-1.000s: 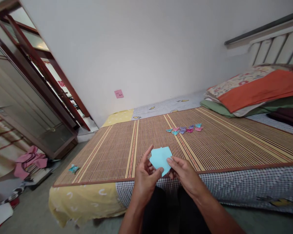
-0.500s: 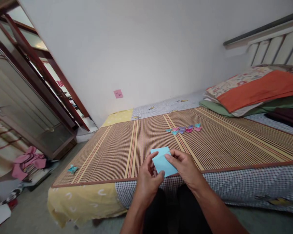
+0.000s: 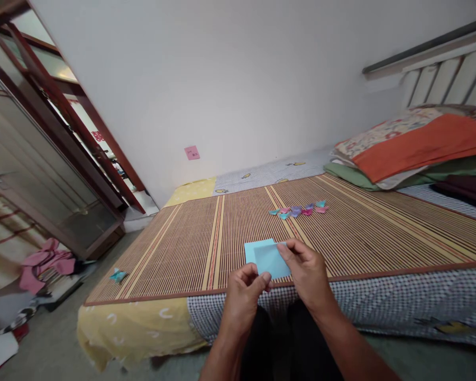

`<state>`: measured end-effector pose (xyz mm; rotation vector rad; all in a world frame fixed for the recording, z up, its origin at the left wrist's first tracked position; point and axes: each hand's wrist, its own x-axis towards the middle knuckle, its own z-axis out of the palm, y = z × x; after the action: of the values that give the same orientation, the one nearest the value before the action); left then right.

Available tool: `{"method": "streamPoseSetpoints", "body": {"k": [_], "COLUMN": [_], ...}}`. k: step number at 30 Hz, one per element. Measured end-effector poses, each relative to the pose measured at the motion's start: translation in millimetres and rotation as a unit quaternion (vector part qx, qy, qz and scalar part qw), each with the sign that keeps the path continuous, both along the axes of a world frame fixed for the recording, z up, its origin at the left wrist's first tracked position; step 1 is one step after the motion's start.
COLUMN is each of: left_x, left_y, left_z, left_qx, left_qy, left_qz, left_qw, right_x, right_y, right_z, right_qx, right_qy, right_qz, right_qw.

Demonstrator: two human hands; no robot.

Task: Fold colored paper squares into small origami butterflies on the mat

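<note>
- Light blue square paper sheet [image 3: 266, 256]: held above the near edge of the striped bamboo bed mat [image 3: 360, 233].
- Left hand [image 3: 244, 296]: pinching the sheet's lower corner.
- Right hand [image 3: 307, 272]: pinching its right edge.
- Small coloured folded paper pieces [image 3: 299, 210]: clustered mid-mat, uncontained.

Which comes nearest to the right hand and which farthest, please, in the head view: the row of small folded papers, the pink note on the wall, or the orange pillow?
From the right hand:
1. Row of small folded papers, on the mat just beyond the hand.
2. Pink note, on the wall, up and left.
3. Orange pillow, at the far right of the bed.
</note>
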<state>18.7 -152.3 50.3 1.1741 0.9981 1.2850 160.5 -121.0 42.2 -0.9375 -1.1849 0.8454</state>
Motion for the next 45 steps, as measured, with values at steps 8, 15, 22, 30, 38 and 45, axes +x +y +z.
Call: {"method": "streamPoseSetpoints", "body": {"k": [8, 15, 22, 30, 38, 45], "left_x": [-6, -29, -35, -38, -37, -31], "left_y": [-4, -5, -8, -2, 1, -1], "left_z": [1.6, 26.0, 41.3, 19.0, 17.9, 19.7], "left_qx": [0.002, 0.093, 0.074, 0.031, -0.008, -0.026], "left_qy": [0.076, 0.037, 0.112, 0.047, -0.092, -0.113], "left_qz": [-0.098, -0.096, -0.214, -0.137, -0.088, -0.088], "left_qw": [0.992, 0.990, 0.968, 0.989, 0.992, 0.989], "right_x": [10, 22, 12, 9, 32, 37], "right_y": [7, 12, 3, -6, -18, -21], "right_z": [0.2, 9.1, 13.6, 21.2, 19.8, 16.5], "right_qx": [-0.016, -0.075, -0.072, -0.068, -0.020, -0.013], "right_qy": [-0.011, -0.023, -0.034, -0.028, -0.065, -0.110], "right_qz": [-0.029, 0.124, 0.212, 0.190, 0.223, 0.230], "right_qw": [0.999, 0.989, 0.974, 0.979, 0.972, 0.967]}}
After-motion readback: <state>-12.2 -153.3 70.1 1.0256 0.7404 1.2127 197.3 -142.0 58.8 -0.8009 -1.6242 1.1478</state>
